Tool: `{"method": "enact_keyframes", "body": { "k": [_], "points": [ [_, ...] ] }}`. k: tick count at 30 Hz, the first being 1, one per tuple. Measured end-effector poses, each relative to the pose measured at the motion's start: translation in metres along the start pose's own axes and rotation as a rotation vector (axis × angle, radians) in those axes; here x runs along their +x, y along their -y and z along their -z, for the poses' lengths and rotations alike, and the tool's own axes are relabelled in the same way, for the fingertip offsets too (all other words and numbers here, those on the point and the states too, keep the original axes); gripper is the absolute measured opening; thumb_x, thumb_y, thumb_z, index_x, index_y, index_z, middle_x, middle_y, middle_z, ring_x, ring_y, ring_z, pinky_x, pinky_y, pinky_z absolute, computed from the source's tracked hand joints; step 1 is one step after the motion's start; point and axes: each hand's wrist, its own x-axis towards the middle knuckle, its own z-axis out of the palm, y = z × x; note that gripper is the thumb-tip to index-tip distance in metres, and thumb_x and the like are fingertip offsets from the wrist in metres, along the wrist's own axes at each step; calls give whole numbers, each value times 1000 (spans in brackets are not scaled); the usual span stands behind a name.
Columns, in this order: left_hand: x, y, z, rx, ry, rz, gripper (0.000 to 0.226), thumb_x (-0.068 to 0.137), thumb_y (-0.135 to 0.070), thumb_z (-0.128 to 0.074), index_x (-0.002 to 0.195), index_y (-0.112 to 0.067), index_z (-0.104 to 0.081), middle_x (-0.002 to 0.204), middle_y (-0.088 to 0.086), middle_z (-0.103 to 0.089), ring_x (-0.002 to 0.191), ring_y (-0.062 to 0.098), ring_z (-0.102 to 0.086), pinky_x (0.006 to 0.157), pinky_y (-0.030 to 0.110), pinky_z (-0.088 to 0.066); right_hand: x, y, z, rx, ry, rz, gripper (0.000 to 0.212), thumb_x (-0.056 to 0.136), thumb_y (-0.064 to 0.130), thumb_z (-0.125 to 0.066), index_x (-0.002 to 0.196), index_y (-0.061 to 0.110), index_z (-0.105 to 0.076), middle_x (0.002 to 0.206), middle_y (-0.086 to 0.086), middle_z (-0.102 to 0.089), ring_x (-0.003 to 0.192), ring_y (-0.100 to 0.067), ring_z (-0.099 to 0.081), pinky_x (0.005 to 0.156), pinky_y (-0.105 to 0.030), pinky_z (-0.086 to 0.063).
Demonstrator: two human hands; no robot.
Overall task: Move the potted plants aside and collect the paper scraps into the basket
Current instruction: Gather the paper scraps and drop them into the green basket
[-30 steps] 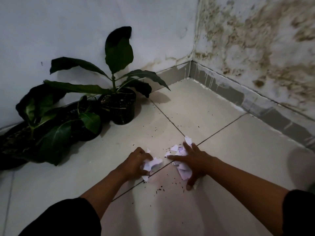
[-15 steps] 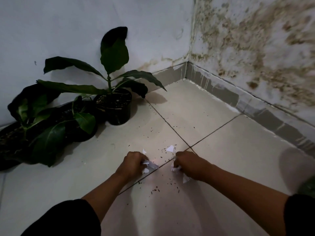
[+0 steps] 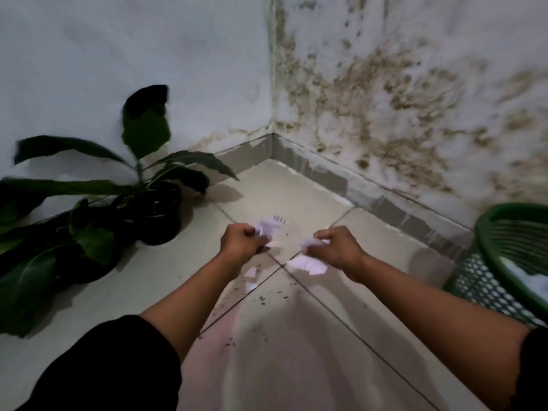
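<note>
From my seat I see both forearms stretched forward over the tile floor [image 3: 311, 351], knuckles up. The left hand [image 3: 241, 241] is curled into a fist round a crumpled wad of white paper scraps [image 3: 268, 225] that pokes out past the fingers. The right hand [image 3: 336, 247] is likewise clenched on more scraps [image 3: 308, 264], a limp, creased flap hanging below the fist. A couple of small torn bits [image 3: 250, 272] lie on the floor under the left wrist, among dark crumbs (soil, by the look of it). The potted plants [image 3: 148, 200], with broad glossy leaves and black round pots, stand by the left wall. The green plastic basket [image 3: 504, 232], its side an open lattice, sits at the right edge with something white inside. Black sleeves [image 3: 112, 366] cover the upper arms.
</note>
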Motion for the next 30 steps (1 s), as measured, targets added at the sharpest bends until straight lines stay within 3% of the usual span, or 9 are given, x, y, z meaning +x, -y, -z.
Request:
{"method": "enact_keyframes", "body": {
  "k": [3,10,13,15,19,22,25,27,30],
  "points": [
    [-16,-58,-56,-260,135,-70,6,84,5,-64,87,10,-62,84,15,-58,72,21,-61,58,13,-56,-18,15,63,85,-120,70,10,72,14,-82,74,9,-73,74,6,-57,81,-14,-55,70,-28,-41],
    [-84,-144,-193,-498,479,-139,19,85,10,-59,70,-1,-58,73,9,-60,68,17,-59,61,16,-57,-82,-5,222,379,-559,-47,48,71,11,-81,112,-6,-63,109,-17,-67,92,-28,-66,85,-40,-55],
    [-110,-143,-244,-339,495,-182,22,80,1,-69,63,-9,-59,73,10,-64,75,29,-67,73,35,-60,-117,-34,253,309,-677,-189,43,75,4,-77,114,-6,-63,100,-16,-69,79,-24,-65,71,-32,-57],
    [-116,-135,-260,-128,434,-279,23,76,-12,-76,59,-10,-61,75,14,-70,79,31,-70,79,47,-58,-129,-45,248,175,-568,-309,33,77,-1,-74,108,-6,-65,87,-14,-66,70,-21,-60,59,-25,-53],
    [-139,-131,-278,277,375,-602,22,84,-29,-68,85,-7,-66,93,13,-70,91,29,-64,72,30,-44,-144,-56,247,142,-438,-509,37,77,-2,-69,111,12,-68,98,-13,-66,88,-27,-60,71,-37,-53],
    [-142,-132,-280,405,402,-700,37,84,-26,-68,116,-9,-60,118,7,-65,108,23,-60,89,29,-45,-145,-47,252,39,-449,-485,44,77,-8,-64,113,17,-68,96,-1,-58,85,-19,-50,53,-20,-36],
    [-136,-132,-276,459,435,-760,36,85,-20,-67,119,-12,-60,122,5,-64,109,19,-60,97,30,-47,-139,-44,252,-11,-583,-434,35,81,-11,-54,101,12,-73,81,-1,-62,62,-10,-45,38,-15,-34],
    [-134,-131,-269,404,415,-799,29,85,-20,-67,113,-13,-62,114,4,-66,101,18,-63,92,31,-51,-133,-42,247,-67,-671,-421,28,85,-4,-56,89,15,-76,81,-2,-68,55,-8,-45,43,-16,-40],
    [-125,-132,-252,283,334,-784,18,84,-21,-67,101,-16,-64,89,1,-71,84,16,-67,80,33,-56,-122,-32,234,-137,-745,-340,15,82,4,-69,82,18,-76,92,-3,-74,78,-13,-64,75,-27,-54]
  ]
}}
